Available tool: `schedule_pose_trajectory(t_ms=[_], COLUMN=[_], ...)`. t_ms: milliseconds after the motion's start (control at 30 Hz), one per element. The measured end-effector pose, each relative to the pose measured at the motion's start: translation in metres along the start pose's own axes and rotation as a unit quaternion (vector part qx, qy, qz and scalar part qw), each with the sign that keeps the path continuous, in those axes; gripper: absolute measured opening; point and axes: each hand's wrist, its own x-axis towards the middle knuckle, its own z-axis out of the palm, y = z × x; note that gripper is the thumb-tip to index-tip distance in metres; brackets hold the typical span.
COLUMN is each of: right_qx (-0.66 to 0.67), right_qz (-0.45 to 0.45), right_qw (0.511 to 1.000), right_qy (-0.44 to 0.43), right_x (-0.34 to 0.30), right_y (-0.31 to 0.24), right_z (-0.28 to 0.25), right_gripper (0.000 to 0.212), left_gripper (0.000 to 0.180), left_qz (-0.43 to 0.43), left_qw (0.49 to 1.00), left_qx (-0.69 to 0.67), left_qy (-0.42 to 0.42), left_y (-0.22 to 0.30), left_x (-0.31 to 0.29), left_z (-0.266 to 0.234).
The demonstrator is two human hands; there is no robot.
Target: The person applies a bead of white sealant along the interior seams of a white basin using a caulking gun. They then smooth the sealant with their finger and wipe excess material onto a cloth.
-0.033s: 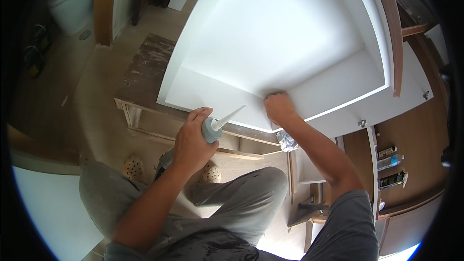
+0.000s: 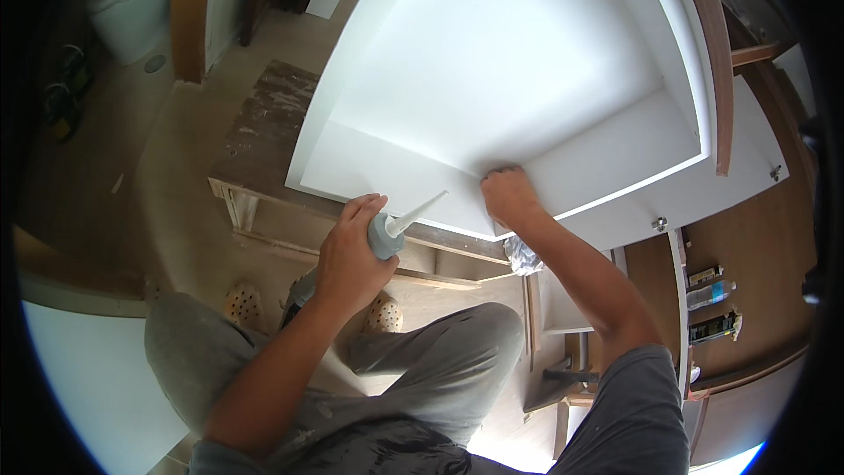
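My left hand (image 2: 352,251) is wrapped round a grey sealant cartridge (image 2: 384,236). Its long white nozzle points up and right, apart from the panels. Behind my wrist, the rest of the cartridge and a dark part at its back end are mostly hidden. My right hand (image 2: 508,198) reaches inside a white cabinet box (image 2: 492,53), knuckles up and fingers curled against the bottom inner corner where the panels meet. Its fingertips are hidden, so I cannot see whether they hold anything.
The box rests partly on a worn brown wooden bench (image 2: 264,132). Crumpled clear plastic (image 2: 524,257) hangs below my right forearm. On a brown panel at right lie a water bottle (image 2: 710,295) and a dark tube (image 2: 714,328). A toilet (image 2: 132,9) stands far left.
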Motion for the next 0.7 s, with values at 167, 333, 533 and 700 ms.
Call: schedule_pose_trajectory(t_ms=[167,333,533,700], right_qx=[-0.007,-0.010,-0.055,-0.019], right_qz=[-0.009,-0.015,-0.039,-0.036], right_qw=[1.000,1.000,0.998,0.998], right_qy=[-0.013,-0.015,-0.015,-0.046], right_x=[-0.021,-0.045,-0.075,-0.089], right_y=[-0.006,-0.016,-0.030,-0.033], right_z=[-0.003,-0.006,-0.011,-0.025], right_gripper=[0.016,0.011,0.011,0.013], left_gripper=[0.071,0.070,0.070,0.069], left_qz=[0.006,0.008,0.008,0.020], left_qw=[1.000,1.000,1.000,1.000], left_qx=[0.001,-0.005,-0.008,-0.015], left_qy=[0.011,0.010,0.008,0.010], left_y=[0.002,0.002,-0.001,-0.004], left_x=[-0.002,-0.001,-0.001,0.000], left_z=[0.004,0.004,0.004,0.002])
